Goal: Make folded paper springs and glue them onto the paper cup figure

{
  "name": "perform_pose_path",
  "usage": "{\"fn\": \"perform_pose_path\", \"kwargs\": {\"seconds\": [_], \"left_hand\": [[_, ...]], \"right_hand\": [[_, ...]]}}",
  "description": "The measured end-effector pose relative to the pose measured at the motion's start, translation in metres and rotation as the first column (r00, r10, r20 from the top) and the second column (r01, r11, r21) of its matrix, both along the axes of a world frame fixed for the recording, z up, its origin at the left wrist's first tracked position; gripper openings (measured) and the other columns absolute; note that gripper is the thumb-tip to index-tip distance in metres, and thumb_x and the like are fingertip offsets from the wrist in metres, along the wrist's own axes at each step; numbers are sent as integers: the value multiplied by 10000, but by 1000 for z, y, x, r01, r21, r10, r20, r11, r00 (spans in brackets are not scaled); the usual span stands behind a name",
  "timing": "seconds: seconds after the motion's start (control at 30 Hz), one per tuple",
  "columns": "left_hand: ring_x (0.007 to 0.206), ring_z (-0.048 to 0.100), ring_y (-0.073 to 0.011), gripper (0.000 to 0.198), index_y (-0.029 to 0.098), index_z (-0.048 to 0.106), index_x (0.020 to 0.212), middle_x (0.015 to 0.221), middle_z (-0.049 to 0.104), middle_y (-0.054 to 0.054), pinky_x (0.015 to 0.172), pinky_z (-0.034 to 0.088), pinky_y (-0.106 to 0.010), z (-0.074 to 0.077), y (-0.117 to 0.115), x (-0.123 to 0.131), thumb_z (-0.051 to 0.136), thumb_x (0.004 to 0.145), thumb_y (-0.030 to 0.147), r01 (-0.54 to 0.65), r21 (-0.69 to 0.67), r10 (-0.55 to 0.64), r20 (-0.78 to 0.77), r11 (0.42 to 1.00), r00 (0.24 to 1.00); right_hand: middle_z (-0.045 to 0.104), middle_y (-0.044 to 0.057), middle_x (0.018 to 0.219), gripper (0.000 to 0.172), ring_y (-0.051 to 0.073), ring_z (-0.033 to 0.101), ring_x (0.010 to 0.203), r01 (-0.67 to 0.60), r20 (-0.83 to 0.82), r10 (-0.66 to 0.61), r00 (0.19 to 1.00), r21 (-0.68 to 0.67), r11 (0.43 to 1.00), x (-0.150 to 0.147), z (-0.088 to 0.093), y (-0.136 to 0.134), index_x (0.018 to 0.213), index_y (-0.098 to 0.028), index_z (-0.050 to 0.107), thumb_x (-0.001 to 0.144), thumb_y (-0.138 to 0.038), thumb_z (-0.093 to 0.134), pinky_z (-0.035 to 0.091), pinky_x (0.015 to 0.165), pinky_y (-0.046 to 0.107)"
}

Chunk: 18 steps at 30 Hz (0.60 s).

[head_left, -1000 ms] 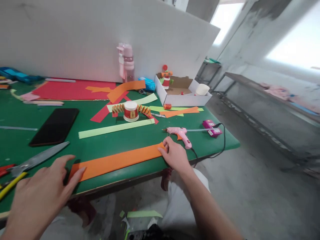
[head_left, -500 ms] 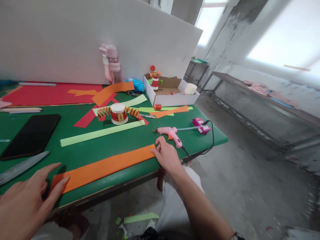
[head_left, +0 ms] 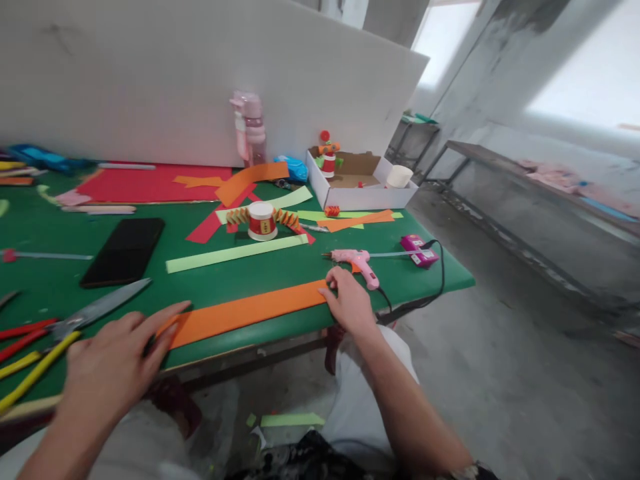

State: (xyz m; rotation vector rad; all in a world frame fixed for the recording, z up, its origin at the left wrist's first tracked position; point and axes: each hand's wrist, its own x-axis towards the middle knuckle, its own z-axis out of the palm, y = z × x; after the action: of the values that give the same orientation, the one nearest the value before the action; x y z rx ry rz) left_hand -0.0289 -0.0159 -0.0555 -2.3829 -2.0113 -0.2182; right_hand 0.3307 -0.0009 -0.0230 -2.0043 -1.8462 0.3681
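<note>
A long orange paper strip [head_left: 255, 311] lies along the front edge of the green table. My left hand [head_left: 117, 353] has its thumb and index finger closed on the strip's left end. At the other end, my right hand [head_left: 350, 301] pinches the strip's right tip between thumb and bent fingers. Just behind my right hand lies a pink glue gun [head_left: 356, 260] with a clear glue stick in its back. A light green paper strip [head_left: 237, 253] lies behind the orange one. Beyond it stands a red and white paper cup [head_left: 263, 222] with folded orange paper arms on both sides.
Scissors [head_left: 107, 307] and red and yellow handles lie beside my left hand, near a black phone [head_left: 125, 250]. Farther back are a pink bottle [head_left: 253, 133], red paper [head_left: 155, 185] and a white box [head_left: 370, 198] holding a small paper figure. A purple box [head_left: 419, 252] sits at right.
The view has swung left, so things on the table appear farther right and the scissors' handles show. My left finger and thumb have closed on the strip's left end. My right hand stays at its tip.
</note>
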Motion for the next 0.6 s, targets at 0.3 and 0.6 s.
{"fn": "perform_pose_path", "kwargs": {"seconds": [0.3,0.6], "left_hand": [[876,580,-266,448,288,635,1263,872,618,-98,639,294,-337,33,-7,26,298,979,368,-42,-15,41,-39,999,998],[952,592,-300,452,225,604,1261,1007,658,-137,663,354,-373,35,-11,25,282,952,295,-15,-30,14,-40,999,999]], "right_hand": [[535,146,1379,383,299,365,1390,-251,135,215,967,636,730,-79,30,-45,1323,-196,506,956,-235,400,239,1158,547],[424,162,1507,830,288,311,1433,-747,300,688,661,179,640,-171,-8,-49,1452,-31,350,907,-652,433,138,1225,460]]}}
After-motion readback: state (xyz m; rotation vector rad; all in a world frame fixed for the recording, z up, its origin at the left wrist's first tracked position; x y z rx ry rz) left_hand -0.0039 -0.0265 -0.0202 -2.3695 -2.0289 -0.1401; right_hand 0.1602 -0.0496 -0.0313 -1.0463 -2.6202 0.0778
